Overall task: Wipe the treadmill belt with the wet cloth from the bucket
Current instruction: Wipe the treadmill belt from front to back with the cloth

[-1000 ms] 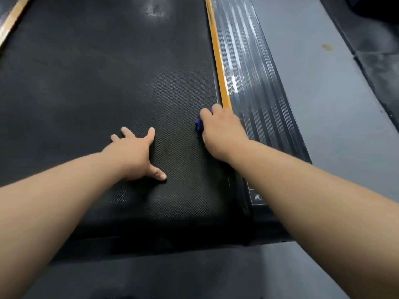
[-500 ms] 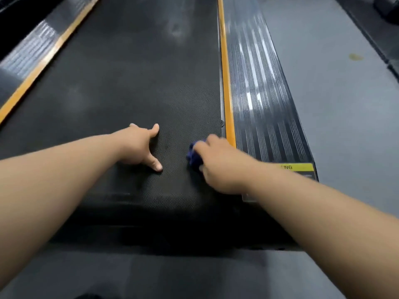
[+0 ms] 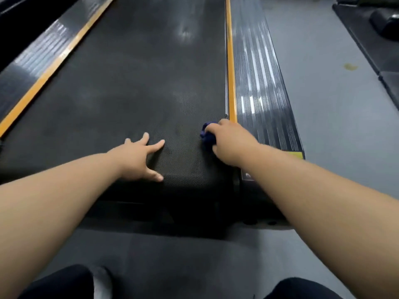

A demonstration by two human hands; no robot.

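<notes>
The black textured treadmill belt [image 3: 138, 87] runs away from me down the middle of the head view. A small bunched dark blue cloth [image 3: 207, 134] lies on the belt near its right edge. My right hand [image 3: 231, 142] grips the cloth and presses it onto the belt beside the orange strip. Near the belt's rear end, my left hand [image 3: 138, 157] rests flat on the belt with fingers spread. No bucket is in view.
Ribbed side rails with orange strips [image 3: 231, 61] flank the belt, the right rail [image 3: 261, 87] and the left rail [image 3: 38, 59]. Grey floor [image 3: 336, 108] lies to the right, with dark mats and equipment [image 3: 380, 29] at the far right. My knees show at the bottom.
The view has pulled back and tilted down, bringing my knees and more of the belt into sight. My left fingers have spread out flat. My right hand keeps the cloth near the right edge.
</notes>
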